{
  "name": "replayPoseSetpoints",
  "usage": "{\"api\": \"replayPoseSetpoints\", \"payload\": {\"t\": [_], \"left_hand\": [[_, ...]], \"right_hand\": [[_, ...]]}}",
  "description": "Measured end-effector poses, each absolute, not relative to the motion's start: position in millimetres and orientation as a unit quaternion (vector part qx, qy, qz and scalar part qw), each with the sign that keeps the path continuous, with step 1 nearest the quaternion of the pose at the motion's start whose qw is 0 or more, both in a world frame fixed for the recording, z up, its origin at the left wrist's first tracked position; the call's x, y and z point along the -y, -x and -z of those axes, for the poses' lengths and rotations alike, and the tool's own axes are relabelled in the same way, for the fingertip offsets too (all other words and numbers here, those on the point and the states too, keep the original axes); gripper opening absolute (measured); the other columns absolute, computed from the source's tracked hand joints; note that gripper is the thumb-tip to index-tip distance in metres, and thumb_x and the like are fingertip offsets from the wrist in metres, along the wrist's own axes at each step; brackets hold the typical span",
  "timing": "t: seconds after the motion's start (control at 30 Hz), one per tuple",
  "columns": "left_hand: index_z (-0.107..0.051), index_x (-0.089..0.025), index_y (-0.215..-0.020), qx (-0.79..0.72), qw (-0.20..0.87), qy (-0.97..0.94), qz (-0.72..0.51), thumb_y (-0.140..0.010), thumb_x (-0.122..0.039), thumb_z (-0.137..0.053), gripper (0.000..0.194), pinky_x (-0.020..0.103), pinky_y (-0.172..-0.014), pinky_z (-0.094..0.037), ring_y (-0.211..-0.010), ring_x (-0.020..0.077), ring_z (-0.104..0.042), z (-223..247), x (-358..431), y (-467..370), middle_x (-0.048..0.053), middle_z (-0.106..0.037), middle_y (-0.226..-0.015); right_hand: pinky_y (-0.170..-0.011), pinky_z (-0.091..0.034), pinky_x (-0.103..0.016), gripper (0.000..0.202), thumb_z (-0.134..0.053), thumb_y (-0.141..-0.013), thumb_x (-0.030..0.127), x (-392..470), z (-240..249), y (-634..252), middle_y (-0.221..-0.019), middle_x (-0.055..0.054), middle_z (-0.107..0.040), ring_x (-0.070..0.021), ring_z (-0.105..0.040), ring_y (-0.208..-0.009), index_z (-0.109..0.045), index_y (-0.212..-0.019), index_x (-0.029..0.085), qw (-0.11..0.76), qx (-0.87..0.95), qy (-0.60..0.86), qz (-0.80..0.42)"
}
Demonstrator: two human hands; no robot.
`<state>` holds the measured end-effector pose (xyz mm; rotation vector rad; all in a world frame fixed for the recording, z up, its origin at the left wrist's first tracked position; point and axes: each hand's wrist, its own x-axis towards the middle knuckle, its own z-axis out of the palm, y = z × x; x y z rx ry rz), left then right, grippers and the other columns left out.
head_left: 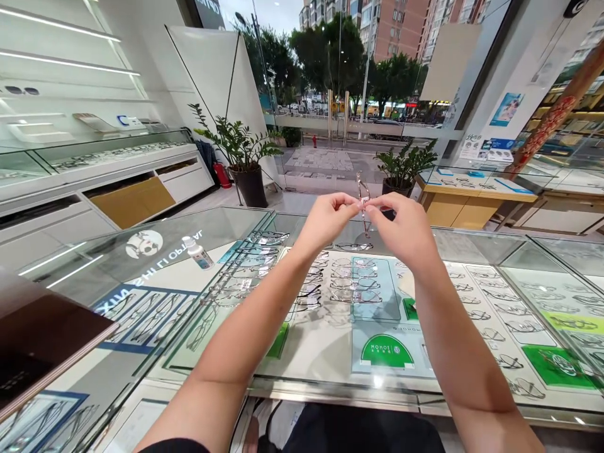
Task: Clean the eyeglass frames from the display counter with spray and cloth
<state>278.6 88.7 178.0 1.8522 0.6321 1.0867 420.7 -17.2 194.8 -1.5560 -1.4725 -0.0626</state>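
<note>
Above the glass counter, both my hands meet around a thin-framed pair of eyeglasses [362,182], which is turned upright on its side. My left hand [328,219] pinches the frame near its middle between thumb and fingertips. From the other side, my right hand [400,225] grips the same spot with its thumb and index finger. One end of the frame sticks up above the fingers and the other hangs below them. The fingertips hide the part between. Under my hands, rows of eyeglasses [355,281] lie inside the display case [325,352].
A small white bottle [198,253] stands on the counter at left, with a dark brown panel [47,340] nearer me. Potted plants [250,182] stand by the glass doors. A red fire extinguisher [221,175] sits beside the left cabinets. Another display counter [472,201] is at right.
</note>
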Motion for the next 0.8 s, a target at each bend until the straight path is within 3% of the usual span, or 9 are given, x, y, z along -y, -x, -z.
{"api": "replayPoseSetpoints", "payload": {"t": [0.1,0.2,0.4,0.63,0.8], "left_hand": [[-0.073,-0.018,-0.086,-0.308,0.366,-0.773,-0.417,-0.091,-0.033,-0.066,0.017,0.028,-0.061,-0.030,-0.060,0.0125,-0.041,-174,-97,-280,-0.002,-0.055,-0.064],[-0.075,-0.019,-0.087,-0.340,0.246,-0.840,-0.344,-0.092,-0.029,-0.064,0.016,0.029,-0.063,-0.033,-0.060,0.0146,-0.045,-168,-105,-280,-0.001,-0.057,-0.062],[-0.081,-0.022,-0.098,-0.343,0.066,-0.923,-0.160,-0.094,-0.026,-0.063,0.019,0.034,-0.076,-0.044,-0.086,0.0260,-0.067,-137,-118,-295,0.009,-0.078,-0.091],[-0.083,-0.019,-0.099,-0.377,0.016,-0.924,-0.068,-0.094,-0.017,-0.057,0.026,0.037,-0.082,-0.049,-0.098,0.0320,-0.074,-96,-112,-322,0.016,-0.080,-0.101],[-0.081,-0.014,-0.098,-0.396,0.007,-0.918,-0.023,-0.085,-0.004,-0.056,0.030,0.037,-0.079,-0.048,-0.097,0.0332,-0.075,-85,-112,-328,0.019,-0.079,-0.099]], "right_hand": [[-0.080,-0.051,-0.039,0.005,-0.066,-0.091,0.024,16,-195,-433,-0.091,-0.003,-0.075,-0.0214,-0.068,-0.084,-0.071,-0.092,0.023,0.526,0.568,0.631,0.047],[-0.076,-0.051,-0.036,0.010,-0.064,-0.089,0.017,17,-196,-449,-0.089,-0.002,-0.070,-0.0173,-0.064,-0.078,-0.066,-0.096,0.023,0.561,0.556,0.608,0.081],[-0.071,-0.053,-0.033,0.006,-0.060,-0.098,0.021,19,-199,-462,-0.087,-0.001,-0.062,-0.0152,-0.065,-0.078,-0.064,-0.100,0.025,0.570,0.592,0.566,0.061],[-0.064,-0.057,-0.032,0.007,-0.067,-0.097,0.029,26,-204,-451,-0.071,0.004,-0.058,-0.0158,-0.068,-0.066,-0.065,-0.103,0.026,0.584,0.597,0.550,0.010],[-0.071,-0.060,-0.037,0.008,-0.073,-0.091,0.024,34,-211,-443,-0.071,0.003,-0.066,-0.0189,-0.071,-0.069,-0.065,-0.095,0.026,0.592,0.588,0.551,-0.006]]}}
